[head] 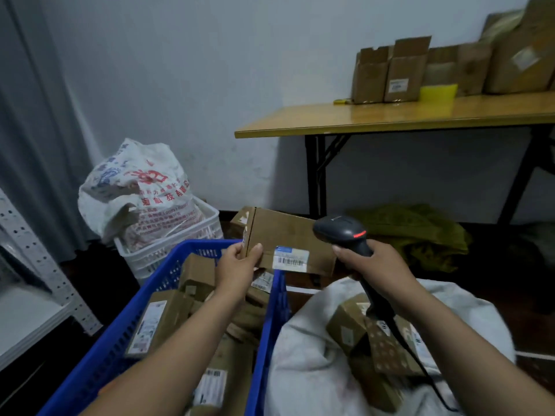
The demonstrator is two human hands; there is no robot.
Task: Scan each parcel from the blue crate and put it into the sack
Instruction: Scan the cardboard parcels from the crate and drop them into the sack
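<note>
My left hand (237, 265) grips the near left corner of a flat brown cardboard parcel (288, 232), held up above the far end of the blue crate (120, 334). Its white barcode label (290, 259) faces me. My right hand (375, 262) holds a black handheld scanner (342, 231) by the handle, its head just right of the label and close over the parcel. The crate at the lower left contains several more labelled cardboard parcels (159, 319). The white sack (303, 355) lies open at the lower right with several parcels inside.
A white basket (180, 244) with a printed white bag (141, 187) stands behind the crate. A wooden folding table (390, 115) at the right carries cardboard boxes. Green cloth (420, 232) lies under it. A grey metal shelf (36, 280) stands at the left.
</note>
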